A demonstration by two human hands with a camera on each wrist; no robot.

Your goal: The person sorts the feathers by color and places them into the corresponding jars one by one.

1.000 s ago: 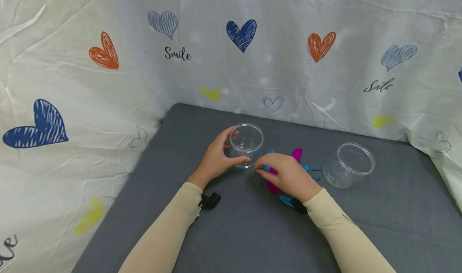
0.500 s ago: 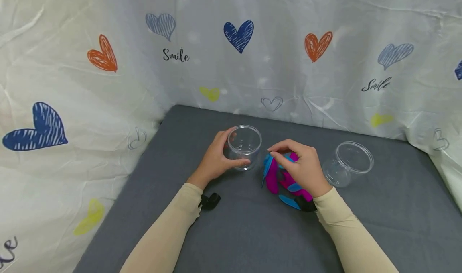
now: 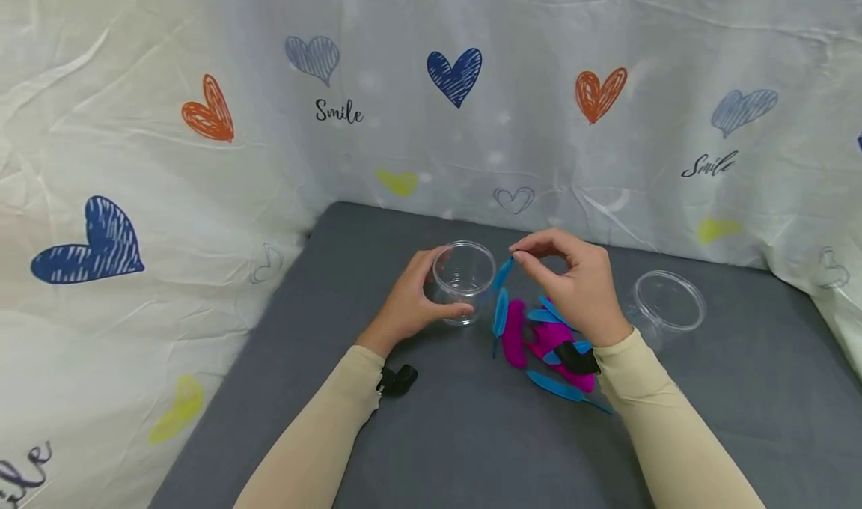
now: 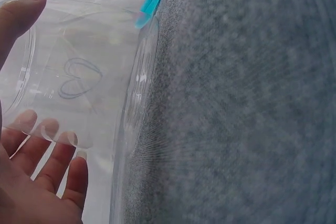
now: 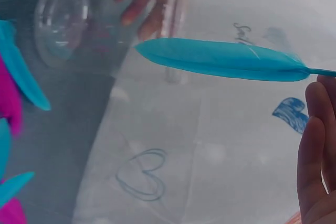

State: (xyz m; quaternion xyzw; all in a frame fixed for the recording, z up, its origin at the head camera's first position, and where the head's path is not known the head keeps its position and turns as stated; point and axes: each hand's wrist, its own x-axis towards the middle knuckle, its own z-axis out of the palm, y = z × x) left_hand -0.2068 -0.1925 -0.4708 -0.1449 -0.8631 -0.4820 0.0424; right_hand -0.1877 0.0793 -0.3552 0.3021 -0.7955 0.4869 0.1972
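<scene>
My left hand (image 3: 411,299) holds a clear round jar (image 3: 465,281) that stands upright on the grey cloth, thumb on its near side and fingers round the far side. In the left wrist view the fingers (image 4: 50,153) lie against the see-through wall. Beside the jar's rim, my right hand (image 3: 579,277) pinches a blue feather (image 3: 503,272) by its quill. That feather (image 5: 226,60) spans the right wrist view, its vane pointing toward the jar. Below this hand lie loose feathers, among them a magenta feather (image 3: 514,333) and a blue feather (image 3: 500,314).
A second clear jar (image 3: 670,299) stands on the right, partly behind the right wrist. Another blue feather (image 3: 555,385) lies at the near side of the pile. Behind the grey table (image 3: 438,449) hangs a white curtain (image 3: 525,142) printed with hearts.
My right hand has moved up and away from the feather pile, lifting a blue feather to the jar's rim. The left hand keeps its hold on the jar.
</scene>
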